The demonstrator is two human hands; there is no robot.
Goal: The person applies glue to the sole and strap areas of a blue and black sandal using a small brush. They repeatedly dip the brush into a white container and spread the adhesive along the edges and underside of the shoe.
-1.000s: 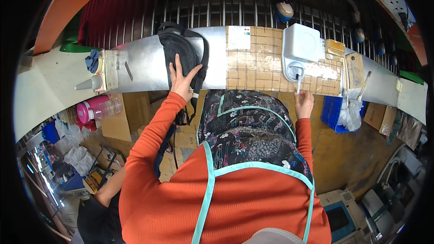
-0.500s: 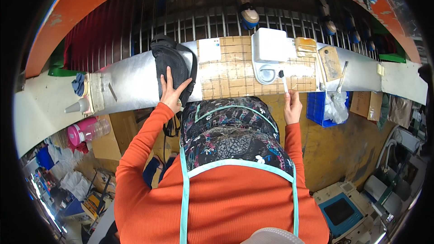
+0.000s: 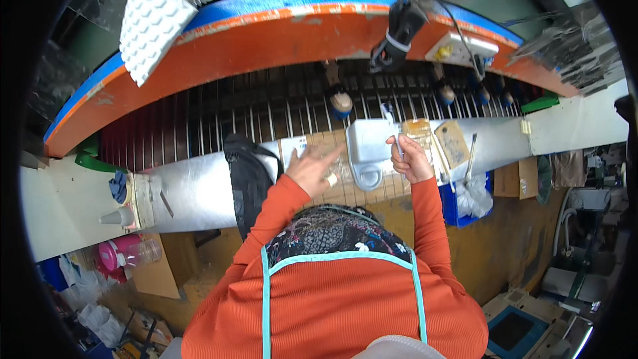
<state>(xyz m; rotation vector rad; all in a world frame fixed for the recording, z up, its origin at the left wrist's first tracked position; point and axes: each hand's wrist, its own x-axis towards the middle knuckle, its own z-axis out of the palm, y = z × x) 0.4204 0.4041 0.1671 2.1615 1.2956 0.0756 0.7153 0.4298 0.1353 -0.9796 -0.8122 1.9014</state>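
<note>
My right hand [image 3: 413, 161] is closed round the pale handle of a small brush [image 3: 399, 149], which points away from me. The brush's far end blurs beside a white box-shaped dispenser [image 3: 371, 138] with a round cup at its front. Over the taped cardboard sheet [image 3: 325, 138], my left hand [image 3: 315, 170] is open and holds nothing, its fingers spread towards the dispenser. A white band shows at its thumb side. Just left of that hand, a black mesh bag [image 3: 249, 176] lies on the metal ledge, partly behind my left sleeve.
Beyond the ledge runs a rack of metal rods [image 3: 286, 110], under an orange frame [image 3: 279, 43]. A tan pad [image 3: 453, 143] and a thin stick [image 3: 472, 153] lie to the right. Below the ledge hangs a blue crate [image 3: 452, 209]; a grey cone [image 3: 116, 216] is at left.
My left hand has come off the black bag and moved right over the cardboard. My right hand has lifted the brush away from me, past the dispenser's cup. The view has tilted upwards.
</note>
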